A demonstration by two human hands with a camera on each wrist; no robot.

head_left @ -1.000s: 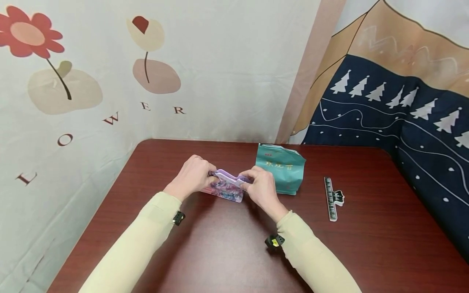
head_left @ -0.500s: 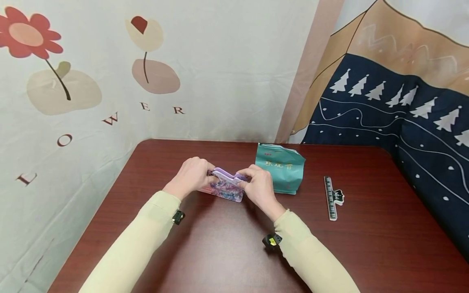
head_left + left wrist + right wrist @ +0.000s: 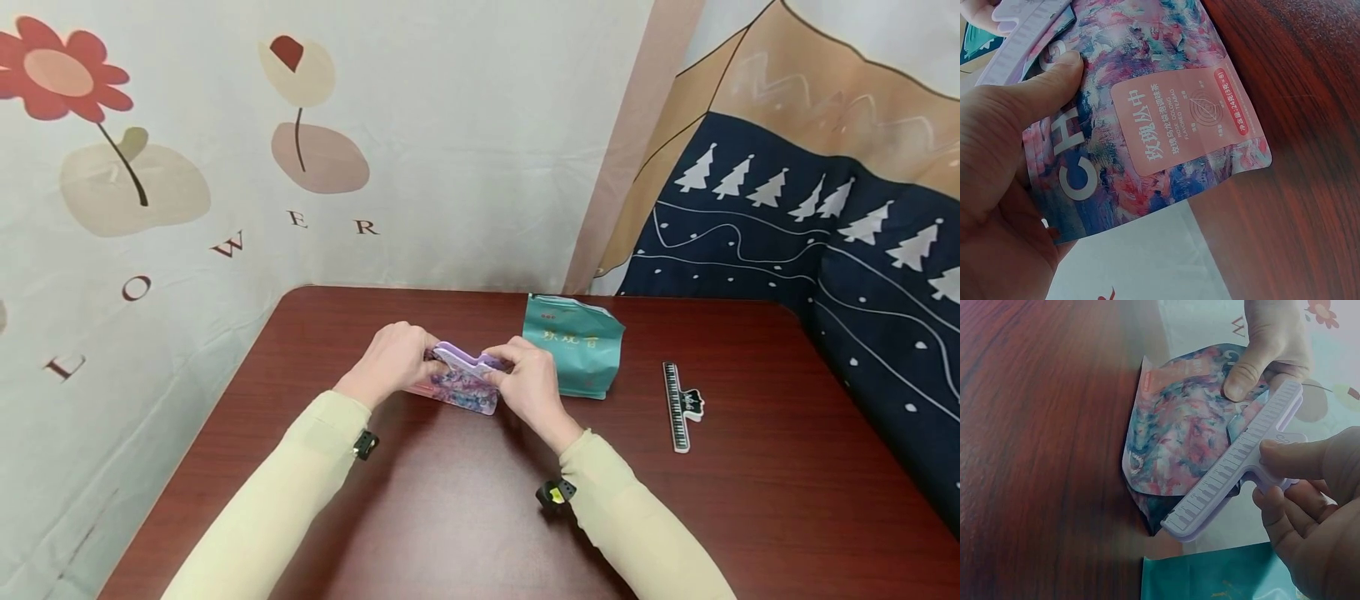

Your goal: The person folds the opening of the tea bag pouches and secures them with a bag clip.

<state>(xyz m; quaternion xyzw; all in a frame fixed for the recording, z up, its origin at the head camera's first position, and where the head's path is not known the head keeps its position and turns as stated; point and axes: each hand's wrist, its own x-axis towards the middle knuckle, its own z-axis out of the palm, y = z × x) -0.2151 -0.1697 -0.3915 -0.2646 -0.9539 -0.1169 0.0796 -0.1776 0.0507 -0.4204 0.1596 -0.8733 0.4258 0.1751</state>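
Head view: your left hand (image 3: 393, 360) pinches the bag (image 3: 468, 394); your right hand (image 3: 534, 382), at the bag's three o'clock, pinches the clip (image 3: 457, 356). Left wrist: the clip lies at the bag's ten o'clock. Right wrist: the clip's long axis runs one to seven o'clock along the bag's top edge; your right hand is nearer its middle.

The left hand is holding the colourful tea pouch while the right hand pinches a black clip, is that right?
Not quite: the clip pinched by the right hand is pale purple, not black, as the right wrist view shows. The left hand does hold the colourful tea pouch.
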